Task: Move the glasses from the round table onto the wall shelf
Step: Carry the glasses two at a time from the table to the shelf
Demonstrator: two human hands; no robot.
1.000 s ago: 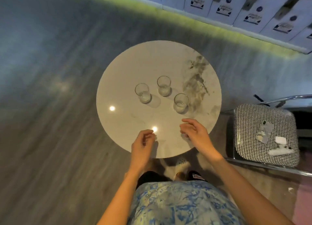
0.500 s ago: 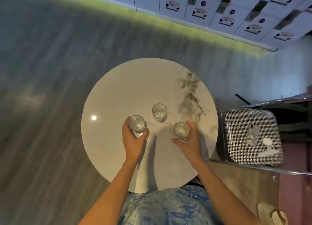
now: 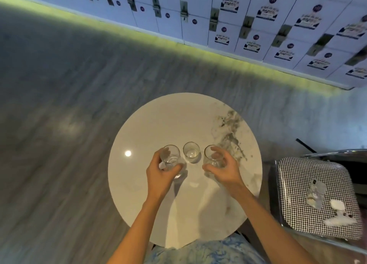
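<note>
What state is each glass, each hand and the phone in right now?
Left glass: upright, empty, gripped by the left hand.
Middle glass: upright, empty, standing free on the round table.
Right glass: upright, empty, gripped by the right hand.
Phone: lying flat on the houndstooth chair seat.

Round, pale marble-look table top with grey-brown veining on its right side and one bright light reflection at left. Carrying three clear, empty drinking glasses in a row near its middle: left glass, middle glass, right glass. Outer two gripped by hands and tilted; middle one standing upright on the surface, just beside both.
</note>
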